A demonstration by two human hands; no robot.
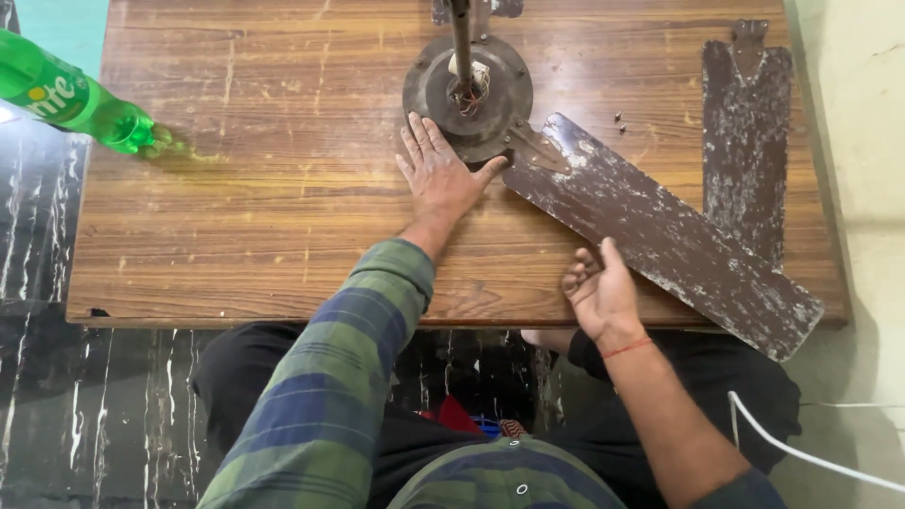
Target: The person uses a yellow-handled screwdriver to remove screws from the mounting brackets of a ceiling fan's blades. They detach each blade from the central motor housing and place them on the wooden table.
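Note:
A worn ceiling-fan motor hub (468, 94) with a rod rising from its middle lies on a brown wooden table (255, 188). One speckled dark blade (660, 231) is still fixed to the hub and points down to the right. My left hand (440, 174) lies flat, fingers spread, on the hub's near edge beside the blade's bracket. Palm up, my right hand (600, 287) curls its fingers under the blade's near edge at the table's front.
A second loose blade (748, 132) lies along the table's right side, with small screws (620, 120) beside it. A green plastic bottle (71, 99) lies at the table's left edge. A white cable (811, 457) runs across the floor at lower right.

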